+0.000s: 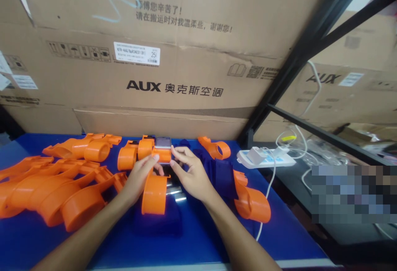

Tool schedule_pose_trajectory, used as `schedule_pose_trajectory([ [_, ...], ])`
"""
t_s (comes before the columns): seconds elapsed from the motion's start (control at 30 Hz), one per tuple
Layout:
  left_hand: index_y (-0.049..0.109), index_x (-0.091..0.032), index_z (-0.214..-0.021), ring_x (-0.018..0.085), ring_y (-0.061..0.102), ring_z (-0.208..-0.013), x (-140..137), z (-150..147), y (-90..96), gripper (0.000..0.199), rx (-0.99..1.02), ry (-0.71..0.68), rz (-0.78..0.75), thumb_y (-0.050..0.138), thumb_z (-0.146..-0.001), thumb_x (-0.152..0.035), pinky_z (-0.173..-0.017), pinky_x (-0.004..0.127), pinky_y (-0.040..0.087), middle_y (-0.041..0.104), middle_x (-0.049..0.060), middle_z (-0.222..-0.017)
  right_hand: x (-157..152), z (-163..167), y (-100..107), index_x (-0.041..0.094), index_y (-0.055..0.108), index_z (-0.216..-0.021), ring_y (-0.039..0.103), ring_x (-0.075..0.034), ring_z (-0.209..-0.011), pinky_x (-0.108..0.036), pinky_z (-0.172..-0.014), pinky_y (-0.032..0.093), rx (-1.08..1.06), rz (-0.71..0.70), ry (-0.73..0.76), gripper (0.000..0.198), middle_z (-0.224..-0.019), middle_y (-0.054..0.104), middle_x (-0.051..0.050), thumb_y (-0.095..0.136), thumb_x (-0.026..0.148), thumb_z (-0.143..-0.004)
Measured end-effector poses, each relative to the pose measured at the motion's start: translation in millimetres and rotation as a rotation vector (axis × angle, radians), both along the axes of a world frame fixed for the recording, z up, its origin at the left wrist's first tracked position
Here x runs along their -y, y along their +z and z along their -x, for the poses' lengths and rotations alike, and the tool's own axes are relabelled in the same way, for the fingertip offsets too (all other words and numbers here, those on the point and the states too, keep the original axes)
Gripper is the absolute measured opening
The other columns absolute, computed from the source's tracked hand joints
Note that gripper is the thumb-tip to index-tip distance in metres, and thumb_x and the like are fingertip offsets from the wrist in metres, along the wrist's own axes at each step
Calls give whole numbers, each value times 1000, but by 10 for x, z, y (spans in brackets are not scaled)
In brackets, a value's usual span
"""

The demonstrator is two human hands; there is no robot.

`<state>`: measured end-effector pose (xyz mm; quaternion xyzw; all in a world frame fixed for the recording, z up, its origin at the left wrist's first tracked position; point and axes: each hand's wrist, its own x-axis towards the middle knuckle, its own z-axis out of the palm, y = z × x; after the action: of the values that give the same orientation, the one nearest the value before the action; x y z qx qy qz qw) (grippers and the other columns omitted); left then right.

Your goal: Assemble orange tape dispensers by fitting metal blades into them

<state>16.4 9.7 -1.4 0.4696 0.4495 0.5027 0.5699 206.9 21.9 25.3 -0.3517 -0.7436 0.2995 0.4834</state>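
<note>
In the middle of the head view, an orange plastic part (162, 154) is between my hands, a small device with a grey screen (163, 142) at its far side. My left hand (143, 176) grips the part from the left, thumb on top. Thumb and index finger of my right hand (191, 172) close on its right end. A wide orange ring (155, 194) hangs on the near side, beside my left fingers; whether it belongs to the same part I cannot tell. Below it is a dark blue block (158, 221), partly hidden.
Several orange ring-shaped parts (83, 205) lie at the left, with others (252, 205) at the right on the blue table (198, 248). A white power strip (266, 159) with cables lies at the right edge. Large cardboard boxes (186, 64) and a black frame (297, 52) stand behind.
</note>
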Motion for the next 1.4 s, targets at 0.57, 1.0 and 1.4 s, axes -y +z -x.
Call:
schedule_pose_trajectory([
  [0.57, 61, -19, -85, 8, 43, -41, -43, 19, 6, 44, 260, 224, 5, 76, -76, -59, -42, 19, 35, 53, -6, -51, 5, -58, -118, 19, 50, -148, 52, -34, -118, -44, -93, 36, 863, -96, -235, 63, -130, 66, -18, 66, 38, -90],
  [1.0, 62, -21, -87, 11, 49, -45, 3, -12, 16, 37, 167, 236, -69, 74, -79, -55, -46, 23, 37, 57, -5, -57, 29, -66, -63, 22, 62, -129, 53, -34, -110, -47, -89, 37, 814, -122, -249, 43, -120, 68, -14, 65, 28, -87],
  [1.4, 68, -20, -105, 18, 63, -64, 103, -119, 61, 36, -57, 63, -188, 77, -80, -45, -62, 27, 50, 67, 0, -75, 52, 85, 25, 24, 69, -106, 63, -18, -75, -35, -73, 57, -117, -32, -262, 29, -97, 63, -5, 78, 41, -83],
])
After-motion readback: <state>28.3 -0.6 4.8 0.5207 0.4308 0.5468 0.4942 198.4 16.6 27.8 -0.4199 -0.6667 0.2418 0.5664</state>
